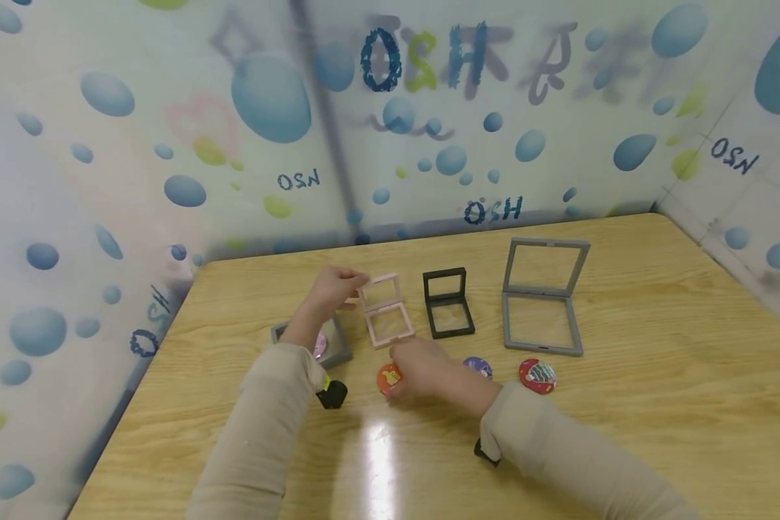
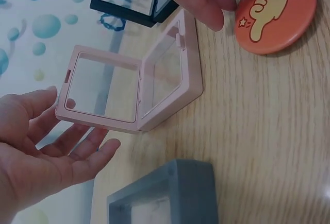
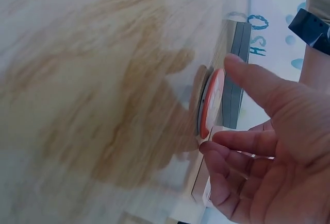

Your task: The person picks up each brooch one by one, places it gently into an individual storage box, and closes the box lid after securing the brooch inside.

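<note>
A small pink hinged frame point(image 2: 98, 122) with clear windows stands with its lid raised. My left hand point(image 1: 334, 289) holds the lid's outer edge, thumb on the near side, fingers behind; one fingertip shows through the window. My right hand point(image 1: 422, 367) is over a round orange badge point(image 2: 276, 15) with a yellow thumbs-up, just in front of the pink frame. Thumb point(image 3: 247, 77) and curled fingers point(image 3: 219, 154) pinch opposite edges of the badge, close over the table. Part of the badge is hidden by the hand in the head view.
Left of the pink frame lies a grey frame point(image 1: 346, 347) with a pink badge point(image 1: 320, 345) inside. Rightward stand an opened black frame point(image 1: 453, 333) and a larger opened grey frame point(image 1: 546, 349). A blue badge point(image 1: 477, 365) and a red badge point(image 1: 538, 376) lie nearer me.
</note>
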Demonstrator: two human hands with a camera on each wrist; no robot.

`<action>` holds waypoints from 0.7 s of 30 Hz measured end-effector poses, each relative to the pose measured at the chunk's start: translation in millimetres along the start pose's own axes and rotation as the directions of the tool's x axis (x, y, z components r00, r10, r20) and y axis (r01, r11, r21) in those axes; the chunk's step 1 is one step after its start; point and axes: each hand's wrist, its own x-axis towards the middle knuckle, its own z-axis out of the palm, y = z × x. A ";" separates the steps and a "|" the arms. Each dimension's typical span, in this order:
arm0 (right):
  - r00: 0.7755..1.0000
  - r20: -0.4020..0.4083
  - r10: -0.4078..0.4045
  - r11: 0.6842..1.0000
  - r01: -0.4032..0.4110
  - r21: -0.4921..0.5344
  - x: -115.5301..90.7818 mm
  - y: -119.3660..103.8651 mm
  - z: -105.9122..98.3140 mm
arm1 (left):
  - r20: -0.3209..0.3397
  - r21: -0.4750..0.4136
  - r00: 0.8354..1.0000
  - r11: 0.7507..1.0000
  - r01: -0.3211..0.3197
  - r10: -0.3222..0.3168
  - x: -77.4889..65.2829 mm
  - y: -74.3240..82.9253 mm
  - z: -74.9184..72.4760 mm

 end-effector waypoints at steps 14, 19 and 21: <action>1.000 0.002 0.010 0.999 -0.010 -0.034 0.7 0.5 0.7 | 0.015 -0.024 1.000 1.000 0.010 -0.010 0.7 -4.5 2.0; 0.999 -0.008 0.032 0.999 -0.032 0.035 0.6 6.4 -4.6 | -0.003 -0.028 1.000 1.000 0.006 -0.006 -0.3 -4.3 2.8; 0.999 -0.024 0.041 0.997 -0.040 0.063 2.6 8.6 -7.8 | -0.009 -0.039 1.000 0.999 0.008 -0.008 0.0 -4.7 3.6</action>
